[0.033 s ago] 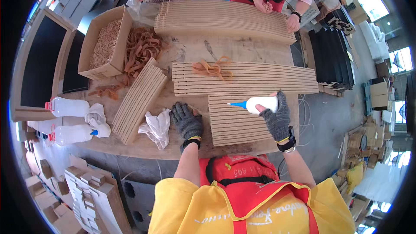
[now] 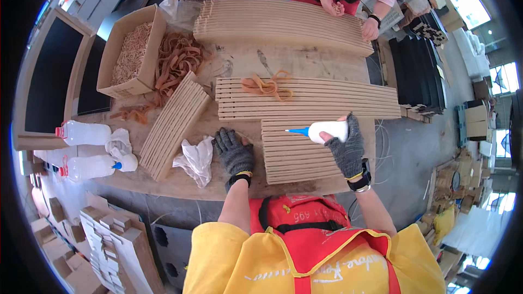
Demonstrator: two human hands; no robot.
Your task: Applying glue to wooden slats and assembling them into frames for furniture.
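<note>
In the head view, the right hand in a dark grey knitted glove grasps a white plastic squeeze bottle with a tapered blue nozzle, its fingers wrapped around the body and the nozzle directed left, above the lower stack of light-brown grooved wooden slats. The left hand in a matching grey glove rests palm down on the brown worktable, its fingers extended and grasping nothing, positioned just beside a crumpled white cloth.
</note>
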